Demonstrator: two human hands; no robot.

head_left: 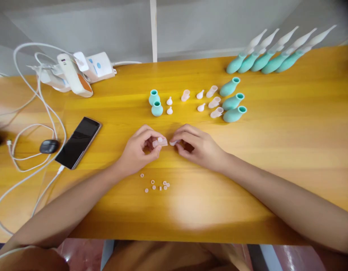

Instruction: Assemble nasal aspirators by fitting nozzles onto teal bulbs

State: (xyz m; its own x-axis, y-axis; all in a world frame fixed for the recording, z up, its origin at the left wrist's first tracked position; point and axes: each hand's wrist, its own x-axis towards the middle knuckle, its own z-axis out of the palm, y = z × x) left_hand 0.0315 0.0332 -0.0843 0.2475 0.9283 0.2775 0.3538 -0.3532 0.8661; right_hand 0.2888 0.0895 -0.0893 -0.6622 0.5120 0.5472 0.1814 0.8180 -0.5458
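Note:
My left hand [142, 148] pinches a translucent pinkish plastic tube piece [160, 142] with a small round knob on its side. Close by on the right, my right hand [198, 146] is closed on a small white piece [173, 143], mostly hidden by the fingers. The two pieces face each other with a narrow gap between them. Behind the hands lie two small white pointed tips [170, 110] and a loose translucent tube piece [185, 95]. Nearer my body, several tiny pale rings and plugs [154, 187] are scattered on the wooden table [208, 203].
Two teal bulbs [157, 108] stand behind; three more teal bulbs [234, 114] lie right, beside translucent tubes [217, 112] and white tips [201, 107]. Several assembled teal bulbs with long nozzles [288, 62] line the back right. Left are a phone [78, 143], black case [49, 146], cables and chargers [99, 67].

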